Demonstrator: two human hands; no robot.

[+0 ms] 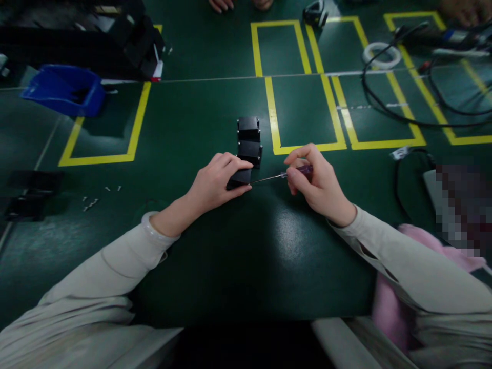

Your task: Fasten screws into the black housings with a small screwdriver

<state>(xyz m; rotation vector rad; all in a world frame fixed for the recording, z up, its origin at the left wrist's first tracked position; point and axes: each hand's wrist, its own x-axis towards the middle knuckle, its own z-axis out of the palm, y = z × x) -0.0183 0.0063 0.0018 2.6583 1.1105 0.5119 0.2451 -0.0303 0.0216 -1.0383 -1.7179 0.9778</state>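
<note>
My left hand (pixel 218 180) is closed around the sides of a small black block (pixel 241 177) on the green table, thumb at the near edge and fingers at the far one. In my right hand (pixel 313 179) is a screwdriver (pixel 305 170) with a purplish handle. Its thin shaft points left, and the tip meets the block's right side near my left thumb. Beyond that block, further black blocks (pixel 249 149) with small screws along their sides stand in a row. Loose screws (pixel 91 204) lie to the left.
A blue bin (pixel 65 91) and a black rack (pixel 77 48) stand at the upper left. Black parts (pixel 33 192) lie at the left. To the right are a white tape roll (pixel 382 56), black cables (pixel 388 110) and pink cloth (pixel 423 241). Another person's hand (pixel 222 4) shows at the top.
</note>
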